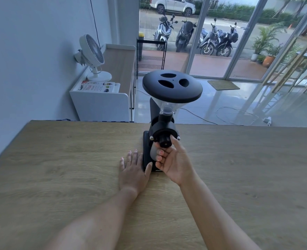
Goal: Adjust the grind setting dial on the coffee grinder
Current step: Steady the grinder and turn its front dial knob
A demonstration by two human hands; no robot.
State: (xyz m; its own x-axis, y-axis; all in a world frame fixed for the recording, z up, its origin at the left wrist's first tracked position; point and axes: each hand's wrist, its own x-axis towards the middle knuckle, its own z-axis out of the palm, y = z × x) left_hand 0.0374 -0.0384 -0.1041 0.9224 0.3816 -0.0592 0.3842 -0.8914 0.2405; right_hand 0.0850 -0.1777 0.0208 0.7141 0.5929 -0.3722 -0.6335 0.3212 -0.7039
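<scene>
A black coffee grinder (162,127) stands upright on the wooden table (59,159), near its far edge. It has a clear funnel hopper under a wide black lid (172,88). The small black grind dial (165,141) faces me on the round front housing. My right hand (174,159) is raised in front of the grinder, thumb and forefinger pinching the dial from the right and below. My left hand (133,170) lies flat on the table, fingers spread, its thumb side touching the left of the grinder's base.
Beyond the table's far edge stands a white cabinet (102,103) with a white fan (93,56) and a book. Glass doors at the back show parked motorbikes. Cables trail over the tiled floor at right.
</scene>
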